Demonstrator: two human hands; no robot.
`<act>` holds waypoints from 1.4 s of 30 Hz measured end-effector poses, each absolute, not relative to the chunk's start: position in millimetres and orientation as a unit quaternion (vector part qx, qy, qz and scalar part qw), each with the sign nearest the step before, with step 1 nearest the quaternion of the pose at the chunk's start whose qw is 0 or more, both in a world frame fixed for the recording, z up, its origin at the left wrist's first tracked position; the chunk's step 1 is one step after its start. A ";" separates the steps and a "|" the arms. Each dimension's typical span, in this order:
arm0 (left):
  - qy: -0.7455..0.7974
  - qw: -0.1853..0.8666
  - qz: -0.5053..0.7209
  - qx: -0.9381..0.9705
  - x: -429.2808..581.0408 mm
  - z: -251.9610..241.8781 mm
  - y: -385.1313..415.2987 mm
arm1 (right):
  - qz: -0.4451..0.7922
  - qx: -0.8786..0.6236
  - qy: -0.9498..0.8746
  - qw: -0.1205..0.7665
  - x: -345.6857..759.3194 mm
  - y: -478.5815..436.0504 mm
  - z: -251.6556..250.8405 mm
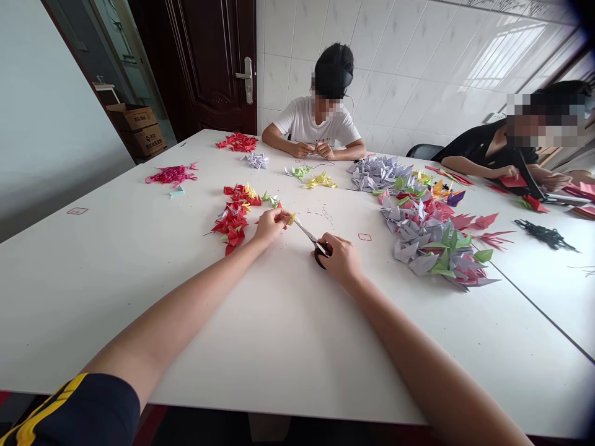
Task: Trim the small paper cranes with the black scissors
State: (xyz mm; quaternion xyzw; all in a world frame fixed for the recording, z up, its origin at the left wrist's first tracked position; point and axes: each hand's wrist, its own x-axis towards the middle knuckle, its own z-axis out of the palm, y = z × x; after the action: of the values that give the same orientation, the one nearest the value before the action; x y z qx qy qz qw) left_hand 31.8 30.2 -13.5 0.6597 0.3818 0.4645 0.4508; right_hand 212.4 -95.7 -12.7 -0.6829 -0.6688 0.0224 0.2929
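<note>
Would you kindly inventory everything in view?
Table: one, white, foreground
Scissors: one, silver and black, right hand
Small piece: one, yellow, left hand
Folded papers: many, mixed colours, clustered on table
Bundle: one, pink, left
Cord: one tangle, black, right
Scrap: one, light blue, by bundle
Specks: many, red, beyond scissors
Co-workers: at least two, white or black tops, far side
Door: one, dark brown, back
Boxes: two, brown, back left
Wall: one, white, back
Sleeve: one, navy and yellow, lower left
Hands: two, bare, centre

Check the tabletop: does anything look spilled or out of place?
Yes: tiny reddish bits lie strewn on the white table, just beyond the scissors. They look like loose litter, unlike the heaped folded paper nearby.
</note>
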 end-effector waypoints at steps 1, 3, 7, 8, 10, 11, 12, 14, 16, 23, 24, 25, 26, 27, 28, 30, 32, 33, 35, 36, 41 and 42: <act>0.382 0.450 0.464 0.660 31.9 -13.7 30.3 | 0.027 -0.683 -0.669 0.292 212.6 -95.7 -12.4; 0.382 0.450 0.463 0.661 31.8 -14.1 30.2 | 0.035 -0.683 -0.669 0.291 212.7 -95.8 -11.9; 0.380 0.452 0.464 0.660 31.5 -13.9 29.2 | 0.040 -0.683 -0.668 0.294 212.6 -96.3 -11.6; 0.381 0.453 0.463 0.660 31.4 -13.6 28.8 | 0.040 -0.683 -0.667 0.294 212.5 -96.3 -11.6; 0.384 0.454 0.461 0.659 31.1 -12.9 28.1 | 0.045 -0.685 -0.664 0.295 212.2 -96.1 -11.4; 0.385 0.454 0.460 0.659 31.1 -12.5 27.9 | 0.049 -0.687 -0.663 0.294 212.0 -95.9 -11.2; 0.385 0.453 0.460 0.660 31.0 -12.2 27.8 | 0.055 -0.688 -0.661 0.294 211.9 -95.8 -10.9; 0.382 0.451 0.461 0.662 31.1 -11.9 27.9 | 0.063 -0.690 -0.658 0.293 211.5 -95.5 -10.4; 0.383 0.451 0.460 0.662 31.3 -12.0 28.6 | 0.064 -0.691 -0.657 0.294 211.2 -95.4 -10.1; 0.385 0.450 0.459 0.662 31.2 -13.3 31.1 | 0.059 -0.690 -0.658 0.295 210.8 -96.2 -9.6; 0.385 0.449 0.460 0.662 31.2 -13.1 31.0 | 0.059 -0.689 -0.658 0.296 210.9 -96.4 -9.6; 0.385 0.448 0.461 0.662 31.2 -12.9 30.7 | 0.058 -0.689 -0.659 0.297 211.0 -96.5 -9.7; 0.385 0.448 0.462 0.662 31.2 -12.6 30.3 | 0.057 -0.689 -0.659 0.297 211.1 -96.6 -9.9; 0.385 0.448 0.462 0.662 31.3 -12.2 29.8 | 0.056 -0.688 -0.659 0.298 211.2 -96.6 -10.3; 0.385 0.447 0.462 0.662 31.4 -12.0 29.4 | 0.054 -0.688 -0.660 0.298 211.3 -96.6 -10.9; 0.386 0.447 0.463 0.662 31.6 -11.7 28.7 | 0.051 -0.687 -0.661 0.298 211.5 -96.3 -12.1; 0.388 0.446 0.462 0.661 31.7 -11.6 28.3 | 0.051 -0.686 -0.662 0.298 211.7 -95.9 -13.1; 0.389 0.446 0.462 0.661 31.7 -11.6 28.2 | 0.051 -0.686 -0.661 0.299 211.7 -95.7 -13.2; 0.389 0.446 0.461 0.661 31.7 -11.5 28.1 | 0.053 -0.687 -0.660 0.299 211.6 -95.6 -12.9; 0.388 0.446 0.462 0.661 31.6 -11.3 28.1 | 0.053 -0.688 -0.660 0.299 211.4 -95.6 -12.4; 0.389 0.446 0.461 0.661 31.0 -10.1 27.9 | 0.055 -0.692 -0.656 0.297 210.5 -96.6 -9.9; 0.389 0.447 0.462 0.660 30.9 -9.9 27.9 | 0.055 -0.691 -0.656 0.297 210.5 -96.7 -9.8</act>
State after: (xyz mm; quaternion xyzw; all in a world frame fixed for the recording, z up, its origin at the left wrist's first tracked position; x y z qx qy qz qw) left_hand 30.9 27.9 -9.9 0.6601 0.3892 0.4619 0.4465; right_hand 210.5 -96.7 -9.8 -0.6914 -0.6563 0.0553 0.2969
